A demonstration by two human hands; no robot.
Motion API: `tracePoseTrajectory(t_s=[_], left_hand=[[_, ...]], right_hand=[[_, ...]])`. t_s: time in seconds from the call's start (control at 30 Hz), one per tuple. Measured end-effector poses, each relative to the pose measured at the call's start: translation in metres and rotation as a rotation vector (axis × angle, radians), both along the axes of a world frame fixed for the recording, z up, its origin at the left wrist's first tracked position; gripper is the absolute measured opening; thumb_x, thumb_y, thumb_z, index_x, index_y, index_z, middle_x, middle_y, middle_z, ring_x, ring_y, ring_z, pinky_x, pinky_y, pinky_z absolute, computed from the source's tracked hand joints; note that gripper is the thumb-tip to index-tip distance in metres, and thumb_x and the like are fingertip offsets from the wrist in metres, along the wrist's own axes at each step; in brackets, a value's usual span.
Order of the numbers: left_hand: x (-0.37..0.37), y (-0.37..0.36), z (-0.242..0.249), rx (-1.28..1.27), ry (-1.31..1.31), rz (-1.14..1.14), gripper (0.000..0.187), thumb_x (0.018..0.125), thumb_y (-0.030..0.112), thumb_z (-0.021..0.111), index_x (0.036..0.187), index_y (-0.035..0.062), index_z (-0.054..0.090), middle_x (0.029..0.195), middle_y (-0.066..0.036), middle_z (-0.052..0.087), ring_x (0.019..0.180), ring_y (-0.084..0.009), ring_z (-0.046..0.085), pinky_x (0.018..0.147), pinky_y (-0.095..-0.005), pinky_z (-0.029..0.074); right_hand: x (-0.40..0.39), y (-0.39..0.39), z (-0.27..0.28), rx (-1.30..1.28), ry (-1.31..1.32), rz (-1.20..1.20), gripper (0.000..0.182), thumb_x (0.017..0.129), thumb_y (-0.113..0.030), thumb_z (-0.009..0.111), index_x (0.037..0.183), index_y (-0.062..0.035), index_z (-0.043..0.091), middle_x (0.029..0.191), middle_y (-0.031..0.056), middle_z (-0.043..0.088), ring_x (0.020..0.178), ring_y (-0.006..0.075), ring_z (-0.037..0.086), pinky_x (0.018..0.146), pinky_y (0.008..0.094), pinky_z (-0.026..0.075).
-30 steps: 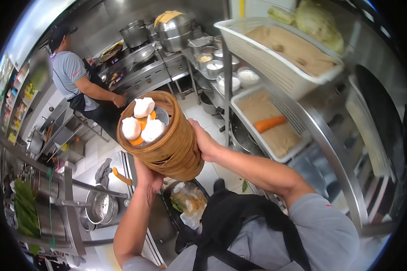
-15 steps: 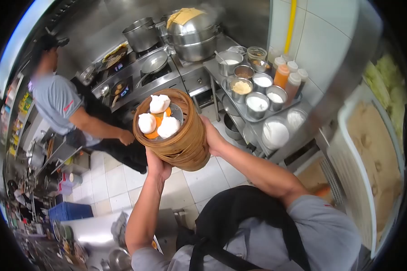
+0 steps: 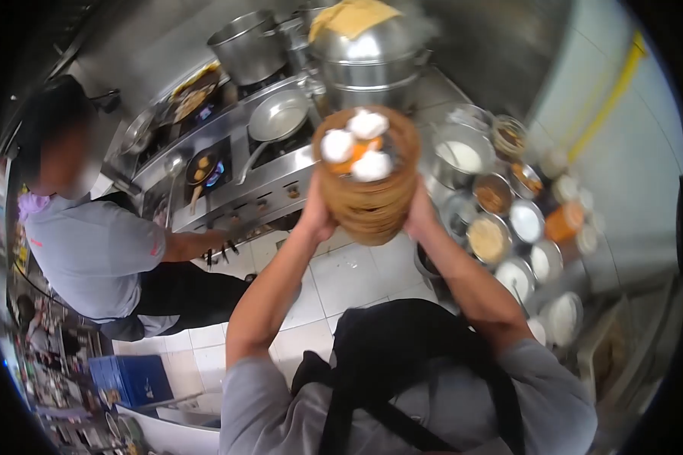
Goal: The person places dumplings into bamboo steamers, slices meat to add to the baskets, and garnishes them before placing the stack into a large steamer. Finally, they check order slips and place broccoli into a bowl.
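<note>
View of a kitchen, parts given from largest to smallest. The stove (image 3: pixel 239 208) spans the far left; a co-worker (image 3: pixel 98 239) stands before it on the near left. Bowls (image 3: pixel 449 177) crowd the right side beside an orange bottle (image 3: pixel 563 223). A domed steel pot (image 3: pixel 372 61) stands at the far side, topped by a yellow cloth (image 3: pixel 353 17). The bamboo steamer stack (image 3: pixel 372 216) is held in the middle, between stove and bowls, with no lid on top. A frying pan (image 3: pixel 277 117) sits on the stove, left of the stack. The left hand (image 3: pixel 318 212) and right hand (image 3: pixel 419 211) are clamped on opposite sides of the stack. Three white buns (image 3: pixel 371 166) rest on its top with orange pieces (image 3: pixel 354 157) among them.

Likely faults: a sharp tilt could roll the uncovered buns out; uneven pressure from the two palms could make the tiers slide apart; a swing left could catch the pan's handle, and one right could upset the bowls.

Lettering: red marks on the co-worker's shirt and pale marks on the blue crate (image 3: pixel 148 371) are too small to read; no brand is legible
</note>
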State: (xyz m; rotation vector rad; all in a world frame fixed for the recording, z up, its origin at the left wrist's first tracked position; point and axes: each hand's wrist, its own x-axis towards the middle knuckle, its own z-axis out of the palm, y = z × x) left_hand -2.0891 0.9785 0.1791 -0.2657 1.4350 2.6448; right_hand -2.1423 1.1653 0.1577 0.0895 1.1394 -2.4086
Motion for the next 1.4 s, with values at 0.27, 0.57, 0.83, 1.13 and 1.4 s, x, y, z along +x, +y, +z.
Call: tracePoseTrajectory(t_s=[0.27, 0.57, 0.83, 1.13, 1.4], left_hand=[[-0.172, -0.039, -0.029, 0.016, -0.056, -0.302, 0.076, 0.099, 0.065, 0.027, 0.151, 0.0101, 0.034, 0.151, -0.012, 0.043, 0.136, -0.0300, 0.046, 0.114, -0.0495, 0.036], [-0.322, -0.060, -0.067, 0.077, -0.129, -0.599, 0.053, 0.101, 0.046, 0.045, 0.143, 0.0123, 0.044, 0.142, -0.010, 0.053, 0.126, -0.0266, 0.055, 0.107, -0.0453, 0.044], [-0.368, -0.028, -0.066, 0.065, -0.145, -0.799, 0.059, 0.102, 0.047, 0.043, 0.147, 0.0089, 0.040, 0.146, -0.011, 0.048, 0.130, -0.0275, 0.051, 0.109, -0.0444, 0.045], [-0.388, 0.003, -0.072, 0.132, -0.203, -0.901, 0.060, 0.101, 0.049, 0.046, 0.148, 0.0127, 0.038, 0.145, -0.010, 0.049, 0.129, -0.0263, 0.052, 0.107, -0.0449, 0.045], [-0.386, 0.042, -0.052, 0.065, -0.151, -0.889, 0.065, 0.103, 0.055, 0.035, 0.149, 0.0094, 0.036, 0.148, -0.011, 0.045, 0.134, -0.0265, 0.048, 0.111, -0.0426, 0.042]], right_hand=[[-0.126, -0.029, -0.049, 0.027, 0.039, -0.266, 0.065, 0.105, -0.053, 0.025, 0.143, -0.0040, 0.044, 0.143, 0.0118, 0.052, 0.130, 0.0253, 0.050, 0.111, 0.0418, 0.038], [-0.191, -0.047, -0.072, -0.048, 0.071, -0.675, 0.056, 0.107, -0.047, 0.029, 0.141, -0.0059, 0.045, 0.135, 0.0099, 0.055, 0.125, 0.0200, 0.051, 0.110, 0.0361, 0.038], [-0.208, -0.038, -0.080, -0.016, -0.102, -0.884, 0.060, 0.106, -0.051, 0.032, 0.142, -0.0062, 0.044, 0.137, 0.0107, 0.054, 0.123, 0.0209, 0.053, 0.108, 0.0375, 0.041], [-0.206, -0.021, -0.078, 0.066, 0.021, -0.927, 0.066, 0.105, -0.054, 0.028, 0.146, -0.0031, 0.039, 0.144, 0.0126, 0.049, 0.131, 0.0235, 0.048, 0.112, 0.0376, 0.037], [-0.195, -0.010, -0.055, 0.115, -0.086, -1.141, 0.062, 0.106, -0.048, 0.032, 0.140, 0.0018, 0.046, 0.136, 0.0144, 0.055, 0.120, 0.0241, 0.056, 0.106, 0.0374, 0.041]])
